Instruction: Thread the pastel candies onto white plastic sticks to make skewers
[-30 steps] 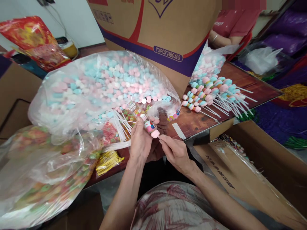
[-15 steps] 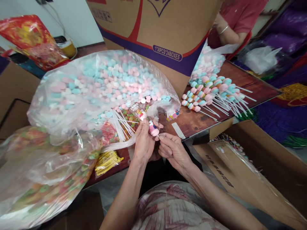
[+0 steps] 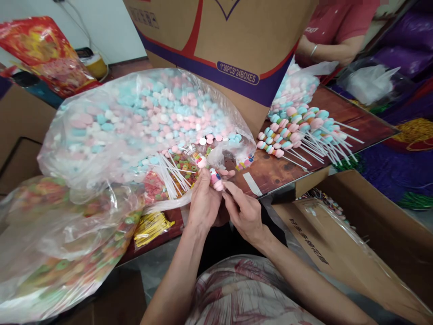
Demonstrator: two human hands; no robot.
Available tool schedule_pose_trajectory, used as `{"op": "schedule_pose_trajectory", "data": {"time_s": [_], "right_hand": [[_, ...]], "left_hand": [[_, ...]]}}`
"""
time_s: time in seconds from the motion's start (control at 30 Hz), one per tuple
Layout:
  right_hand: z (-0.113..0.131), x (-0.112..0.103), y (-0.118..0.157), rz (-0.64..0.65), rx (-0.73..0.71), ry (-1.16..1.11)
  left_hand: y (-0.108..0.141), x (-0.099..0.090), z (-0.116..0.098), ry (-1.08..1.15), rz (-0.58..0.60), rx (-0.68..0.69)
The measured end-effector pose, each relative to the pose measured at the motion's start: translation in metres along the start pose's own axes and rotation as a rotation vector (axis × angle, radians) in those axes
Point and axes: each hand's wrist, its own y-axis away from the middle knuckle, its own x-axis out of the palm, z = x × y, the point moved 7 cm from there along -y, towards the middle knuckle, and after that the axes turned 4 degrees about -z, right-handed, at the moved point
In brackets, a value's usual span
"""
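In front of my body, my left hand is closed around a marshmallow skewer in a clear printed wrapper. Pink and white pieces show through the film, a pink one at the end nearest me. My right hand meets that lower end, its thumb and index finger closed on it; the stick itself is mostly hidden by the fingers. Just beyond my left hand lie loose white sticks and small fruit-coloured gummy rings.
A big clear bag of pastel marshmallows covers the table's left, with a bag of gummy rings before it. Yellow twist ties lie nearby. Finished skewers are piled right, above an open carton. A tall cardboard box stands behind; a person sits beyond.
My right hand's index finger has moved up from the stick onto the pink marshmallow at the skewer's lower end, and its grip has loosened. My left hand has hardly moved.
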Motion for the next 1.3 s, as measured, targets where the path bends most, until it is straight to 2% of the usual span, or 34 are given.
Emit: {"op": "schedule_pose_trajectory", "data": {"time_s": [0.1, 0.23, 0.3, 0.4, 0.53, 0.6, 0.67, 0.8, 0.9, 1.0, 1.13, 1.3], "right_hand": [[0.003, 0.003, 0.003, 0.006, -0.112, 0.045], [0.003, 0.010, 0.007, 0.083, -0.193, 0.054], [-0.001, 0.010, 0.006, 0.099, -0.152, 0.033], [-0.010, 0.009, 0.002, 0.100, -0.012, -0.072], [-0.017, 0.008, -0.005, 0.077, 0.197, -0.248], [-0.018, 0.008, -0.007, 0.034, 0.247, -0.289], [-0.015, 0.006, -0.006, -0.020, 0.222, -0.261], [-0.008, -0.002, 0.000, -0.080, 0.048, -0.068], [-0.009, 0.001, 0.006, 0.020, -0.072, 0.077], [-0.012, 0.005, 0.009, 0.114, -0.122, 0.176], [-0.010, 0.006, 0.004, 0.093, -0.090, 0.079], [-0.012, 0.009, -0.007, 0.025, 0.093, -0.162]], "left_hand": [[0.000, -0.002, 0.003, -0.017, -0.032, -0.007], [0.000, -0.006, 0.007, -0.049, -0.041, 0.001], [0.000, -0.005, 0.008, -0.065, 0.000, -0.001], [0.001, -0.004, 0.011, -0.059, 0.036, -0.016], [0.002, -0.003, 0.015, -0.024, 0.032, -0.048], [0.002, -0.004, 0.016, -0.007, 0.011, -0.055], [0.002, -0.003, 0.015, 0.006, -0.006, -0.055], [0.002, -0.001, 0.010, 0.001, -0.018, -0.055], [0.003, -0.001, 0.008, 0.007, -0.037, -0.060], [0.003, -0.001, 0.010, -0.004, -0.041, -0.056], [0.003, 0.000, 0.014, -0.031, 0.017, -0.043], [0.003, -0.001, 0.017, -0.024, 0.036, -0.064]]}}
